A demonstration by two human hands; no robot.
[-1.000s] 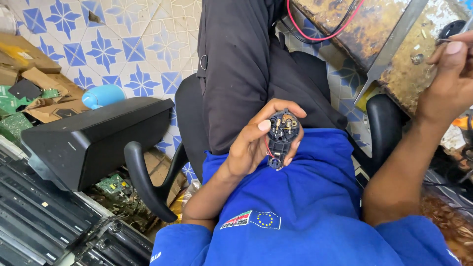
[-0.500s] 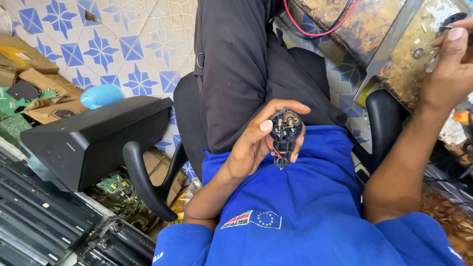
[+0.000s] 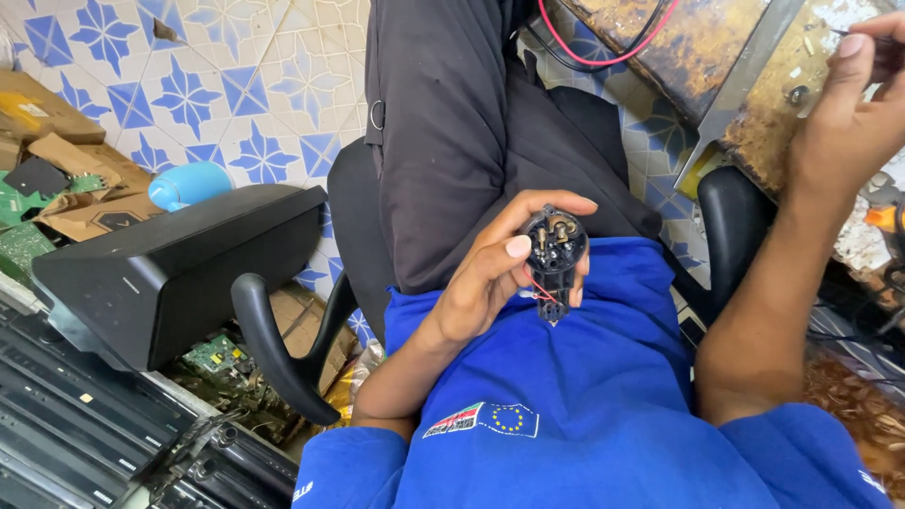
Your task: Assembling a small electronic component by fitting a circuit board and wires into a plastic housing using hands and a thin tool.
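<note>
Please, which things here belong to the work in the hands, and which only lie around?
In use:
- opened black plug, in left hand
- thin tool at right hand, on the rusty workbench

Lying about:
- black speaker box
- blue round object
- green circuit boards
- cardboard scraps

The blue-and-white tiled floor (image 3: 189,66) carries a black speaker box (image 3: 179,264); beside the box lie 1 blue cylinder (image 3: 189,184) (touching its top edge), cardboard scraps (image 3: 85,188) and green circuit boards (image 3: 24,240).
</note>
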